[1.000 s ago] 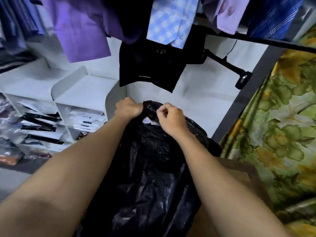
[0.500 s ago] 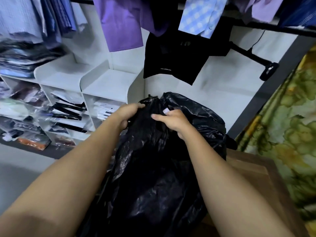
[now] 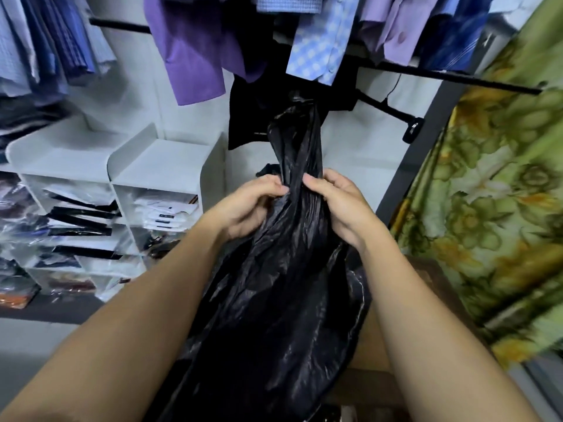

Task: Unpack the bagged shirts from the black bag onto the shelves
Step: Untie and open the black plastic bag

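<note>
The black bag (image 3: 283, 300) stands in the middle of the view, on a wooden desk (image 3: 368, 345) of which only a brown part shows at the right side of the bag. The upper part of the bag is gathered into a narrow, twisted neck that points upward. Both hands hold this neck from the two sides. The left hand (image 3: 246, 205) has its fingers curled around the plastic on the left, and the right hand (image 3: 341, 208) grips it on the right, with the thumb pressed on the front of the folds. The two hands are close together, with only the plastic between them. What is inside the bag cannot be seen. Beyond the left edge of the desk are the white shelves (image 3: 164, 166). Their top surfaces are bare, and in the compartments under them lie bagged shirts (image 3: 164, 211), folded flat in clear plastic. Above the bag a purple shirt (image 3: 195, 50) and a blue checked shirt (image 3: 320, 47) hang from a black rail (image 3: 441, 76). A dark garment (image 3: 246, 117) hangs just behind the neck of the bag. A green flowered curtain (image 3: 502, 208) fills the right side.
</note>
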